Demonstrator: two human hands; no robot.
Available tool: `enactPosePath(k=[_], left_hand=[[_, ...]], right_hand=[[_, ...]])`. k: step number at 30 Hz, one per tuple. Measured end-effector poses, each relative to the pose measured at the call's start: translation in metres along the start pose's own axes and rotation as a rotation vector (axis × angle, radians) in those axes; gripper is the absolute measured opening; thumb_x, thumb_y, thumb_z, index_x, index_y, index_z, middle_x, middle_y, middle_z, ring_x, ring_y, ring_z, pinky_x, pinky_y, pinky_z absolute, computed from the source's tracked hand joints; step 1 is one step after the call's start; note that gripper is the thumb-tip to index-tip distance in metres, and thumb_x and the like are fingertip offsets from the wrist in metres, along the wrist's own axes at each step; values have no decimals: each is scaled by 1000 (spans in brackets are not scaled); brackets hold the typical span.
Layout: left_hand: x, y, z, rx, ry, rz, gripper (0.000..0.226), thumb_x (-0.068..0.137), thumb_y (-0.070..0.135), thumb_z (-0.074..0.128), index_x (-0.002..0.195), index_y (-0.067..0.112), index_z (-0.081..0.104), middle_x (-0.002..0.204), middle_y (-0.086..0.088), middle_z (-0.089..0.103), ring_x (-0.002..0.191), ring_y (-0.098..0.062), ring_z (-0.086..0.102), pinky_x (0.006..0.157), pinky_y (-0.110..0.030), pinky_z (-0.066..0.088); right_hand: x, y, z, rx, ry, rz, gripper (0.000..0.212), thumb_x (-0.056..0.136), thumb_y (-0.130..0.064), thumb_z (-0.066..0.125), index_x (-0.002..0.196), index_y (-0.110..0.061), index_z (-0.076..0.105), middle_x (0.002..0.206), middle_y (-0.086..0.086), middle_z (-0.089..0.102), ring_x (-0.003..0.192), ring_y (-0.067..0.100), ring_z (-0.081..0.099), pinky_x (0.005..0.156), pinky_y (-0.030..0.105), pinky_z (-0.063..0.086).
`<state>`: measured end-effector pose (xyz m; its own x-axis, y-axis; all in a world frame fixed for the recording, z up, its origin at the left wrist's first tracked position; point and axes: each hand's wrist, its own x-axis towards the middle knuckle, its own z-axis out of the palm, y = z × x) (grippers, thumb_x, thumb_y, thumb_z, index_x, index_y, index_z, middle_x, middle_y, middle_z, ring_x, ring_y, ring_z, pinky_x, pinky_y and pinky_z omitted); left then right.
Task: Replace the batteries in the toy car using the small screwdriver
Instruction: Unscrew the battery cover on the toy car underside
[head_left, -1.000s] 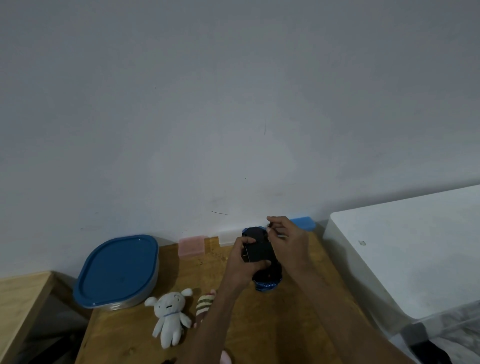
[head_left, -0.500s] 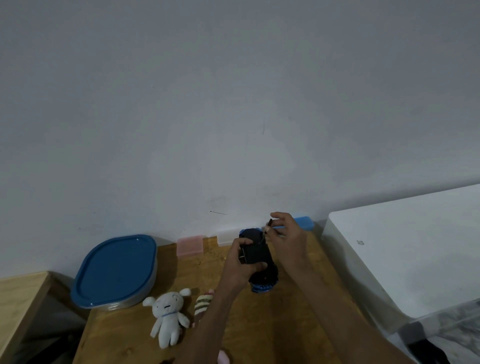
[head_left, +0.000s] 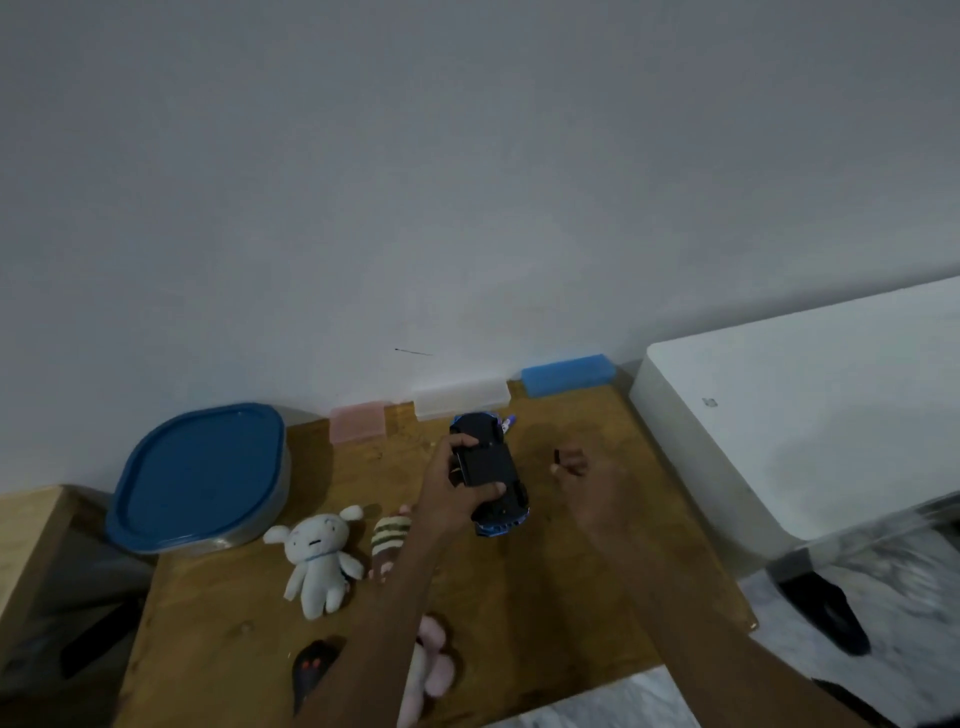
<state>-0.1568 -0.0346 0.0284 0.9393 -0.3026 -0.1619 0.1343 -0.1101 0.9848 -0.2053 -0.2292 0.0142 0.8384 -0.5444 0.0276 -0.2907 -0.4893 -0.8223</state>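
Your blue-lidded tub sits shut at the table's back left; its contents are hidden. Your left hand grips the car, belly up, mid-table. Your right hand, curled, pinches a small dark piece, apart from the car. Bare wood lies toward the right edge, beside the white box.

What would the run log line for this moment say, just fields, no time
step: battery swap | left hand: grips upturned toy car | right hand: off the car, fingers pinch small dark item, identity unclear | surface: wooden table
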Motion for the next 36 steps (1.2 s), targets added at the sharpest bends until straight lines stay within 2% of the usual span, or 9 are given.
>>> enactPosePath(k=[2, 6, 10, 15, 20, 26, 28, 31, 36], left_hand=[[-1, -11, 2, -8, 5, -30, 53, 79, 0, 81, 115, 25, 53, 126, 2, 59, 111, -19, 62, 81, -41, 62], [-1, -29, 6, -23, -25, -54, 53, 80, 0, 80, 118, 22, 51, 126, 2, 58, 110, -19, 62, 73, -27, 61], [-1, -43, 10, -31, -25, -71, 55, 78, -3, 81, 119, 20, 52, 125, 1, 58, 110, -17, 61, 71, -25, 60], [-1, -51, 11, -36, -22, -63, 55, 77, -4, 82, 116, 23, 53, 130, -3, 57, 112, -20, 61, 72, -26, 60], [-1, -47, 5, -66, -21, -71, 56, 77, -5, 80, 117, 23, 52, 128, -3, 59, 111, -23, 62, 73, -29, 60], [-2, -39, -4, -59, -7, -52, 56, 78, -4, 80, 118, 24, 52, 129, 0, 58, 111, -23, 62, 71, -30, 61], [-2, -40, -8, -46, 4, -42, 57, 78, -3, 80, 117, 27, 53, 130, -1, 57, 112, -24, 62, 72, -31, 61], [-3, -44, -13, -33, 11, -9, 57, 78, -3, 80, 115, 31, 54, 131, -1, 58, 114, -25, 61, 81, -39, 62], [-6, -54, -24, -32, 33, 5, 59, 76, -7, 78, 113, 31, 54, 126, -1, 60, 111, -25, 63, 81, -36, 61]], right_hand=[[-9, 24, 9, -72, -32, 47, 18, 85, -7, 77, 102, -6, 75, 97, 6, 75, 85, 12, 65, 76, 19, 47], [-24, 66, 24, -159, -130, 132, 10, 84, -3, 74, 93, -6, 78, 92, 9, 77, 89, 23, 72, 82, 33, 59], [-35, 85, 30, -267, -199, 134, 17, 87, 1, 67, 100, -3, 78, 98, 10, 76, 90, 23, 70, 75, 23, 51], [-39, 91, 32, -314, -230, 161, 18, 87, 5, 60, 91, -2, 76, 89, 13, 74, 83, 28, 70, 73, 38, 59], [-30, 62, 28, -259, -130, 240, 11, 90, -15, 71, 98, -14, 78, 93, 4, 76, 85, 20, 70, 68, 20, 46], [2, -12, 33, 116, -105, 29, 13, 90, -19, 74, 102, -22, 76, 95, -9, 73, 89, 5, 67, 77, 17, 53], [8, -29, 36, 86, -226, -54, 18, 91, -19, 72, 109, -22, 75, 97, -9, 72, 88, 1, 65, 76, 13, 51], [11, -35, 46, -3, -393, -126, 27, 90, -21, 74, 117, -20, 74, 107, 4, 74, 97, 14, 69, 85, 30, 59], [3, -34, 65, -58, -451, -139, 30, 89, -19, 75, 119, -20, 73, 105, 8, 72, 95, 19, 67, 87, 34, 59]])
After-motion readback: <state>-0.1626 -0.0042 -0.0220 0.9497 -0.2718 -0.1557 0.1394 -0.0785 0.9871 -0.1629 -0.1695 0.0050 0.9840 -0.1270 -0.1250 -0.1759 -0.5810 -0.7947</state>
